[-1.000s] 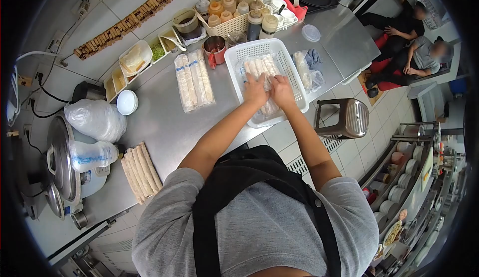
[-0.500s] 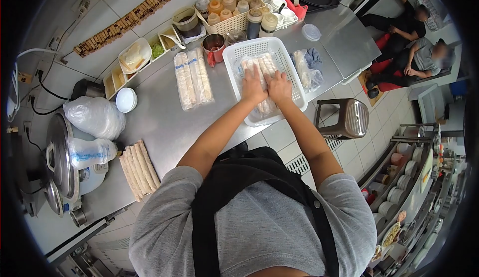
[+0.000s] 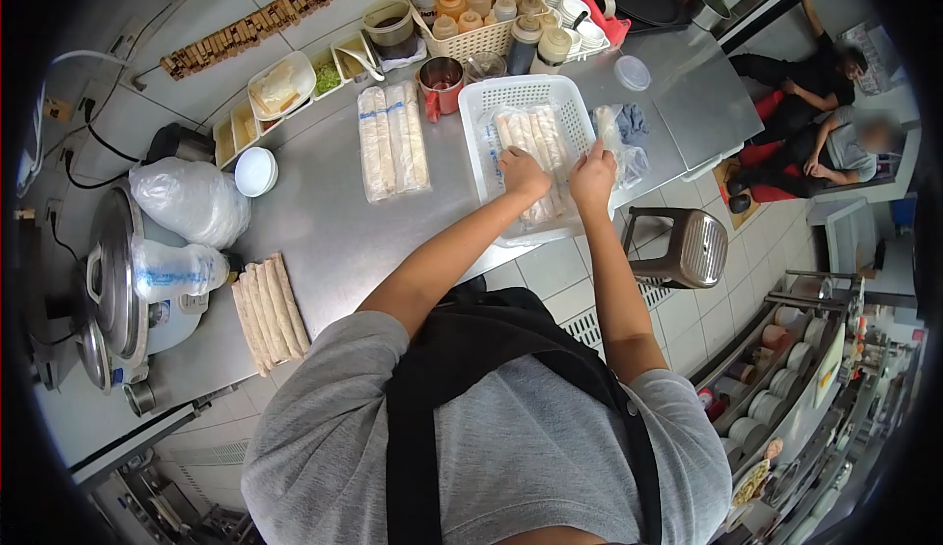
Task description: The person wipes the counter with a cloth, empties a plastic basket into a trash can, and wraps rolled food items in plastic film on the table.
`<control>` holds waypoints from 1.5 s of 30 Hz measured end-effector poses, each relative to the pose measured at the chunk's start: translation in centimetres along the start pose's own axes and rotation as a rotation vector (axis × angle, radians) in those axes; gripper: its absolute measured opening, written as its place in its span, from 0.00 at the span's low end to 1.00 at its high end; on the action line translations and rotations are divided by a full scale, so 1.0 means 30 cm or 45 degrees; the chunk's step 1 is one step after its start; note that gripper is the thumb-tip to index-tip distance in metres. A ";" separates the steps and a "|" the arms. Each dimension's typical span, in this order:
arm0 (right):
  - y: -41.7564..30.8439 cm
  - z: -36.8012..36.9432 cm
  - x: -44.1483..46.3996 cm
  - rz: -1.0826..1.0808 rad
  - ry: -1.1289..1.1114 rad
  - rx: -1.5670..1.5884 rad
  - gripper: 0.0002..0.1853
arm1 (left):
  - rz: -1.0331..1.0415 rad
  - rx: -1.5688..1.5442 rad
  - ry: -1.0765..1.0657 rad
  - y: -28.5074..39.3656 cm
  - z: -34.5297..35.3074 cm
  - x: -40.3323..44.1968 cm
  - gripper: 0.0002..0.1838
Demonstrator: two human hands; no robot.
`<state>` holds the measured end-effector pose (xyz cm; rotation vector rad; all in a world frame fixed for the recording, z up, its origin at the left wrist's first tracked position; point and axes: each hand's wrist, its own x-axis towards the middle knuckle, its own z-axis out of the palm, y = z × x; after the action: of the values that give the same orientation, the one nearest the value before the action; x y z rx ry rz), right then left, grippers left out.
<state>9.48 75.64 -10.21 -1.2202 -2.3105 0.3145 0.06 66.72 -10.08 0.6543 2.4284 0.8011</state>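
Note:
A white plastic basket [image 3: 473, 103] stands at the counter's front edge. Inside it lies a clear plastic bag of long pale rolls [image 3: 542, 131], side by side. My left hand [image 3: 525, 174] is closed over the bag's left side, its fingers curled on the plastic. At the basket's right rim is my right hand [image 3: 593, 177], with fingers pinched together; what they grip is hard to make out. Left of the basket, a second bag of rolls [image 3: 393, 142] with blue print lies flat on the counter.
Unbagged rolls [image 3: 269, 314] lie at the counter's left front edge. A red cup [image 3: 441, 83], sauce bottles and filling trays line the back. Right of the basket are another plastic bag [image 3: 611, 133] and a blue cloth. A stool [image 3: 693, 248] stands nearby; two people sit beyond.
Both hands were lying flat on the bagged rolls. They have drawn apart towards the basket's near side, fingers now curled, leaving more of the rolls showing. The view has shifted slightly.

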 end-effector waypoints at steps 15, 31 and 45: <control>-0.747 0.067 -0.090 -0.844 -0.022 0.483 0.34 | 0.500 0.308 0.991 -0.627 -0.988 -0.209 0.32; -1.316 0.119 -0.482 -1.080 -0.576 0.825 0.31 | 0.200 -0.106 1.666 -0.898 -2.023 -0.509 0.18; -1.309 0.047 -0.359 -0.505 -0.691 2.343 0.44 | 0.768 -1.514 1.231 -0.808 -1.520 -0.810 0.18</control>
<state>-13.86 44.43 1.71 0.3061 -1.3616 2.0763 -14.91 17.06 13.75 0.5090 1.7362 2.9687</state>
